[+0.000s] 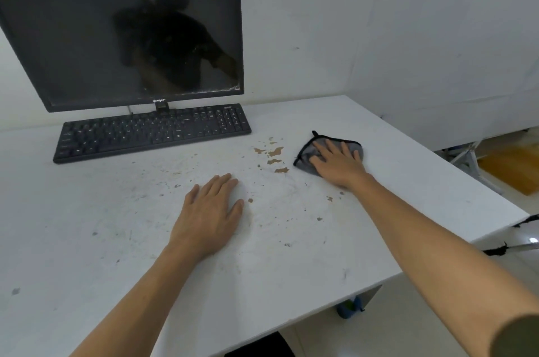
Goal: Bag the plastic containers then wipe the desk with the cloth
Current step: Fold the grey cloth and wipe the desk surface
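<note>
The fingers [335, 149] of the right hand [338, 165] lie spread and flat, pressing down on the cloth [306, 156] rather than clamped around it. The cloth is grey with a dark border, bunched under the palm, and sits toward the right edge of the tabletop [379, 210], well short of the far right corner. The fingers [221, 184] of the left hand [208, 215] are apart and stretched out, palm down on the bare surface near the middle of the tabletop, holding nothing. Both forearms reach in from the near edge.

Between the two hands, closer to the cloth, is a cluster of brown patches [274, 153] where the white surface looks chipped; smaller specks and grey scuffs are scattered across the middle. A black keyboard [151, 132] lies along the far edge toward the left, and a dark monitor [122, 29] stands just behind it, its screen off. Under the near right corner of the tabletop a small blue object [348, 308] shows, too blurred to identify.
</note>
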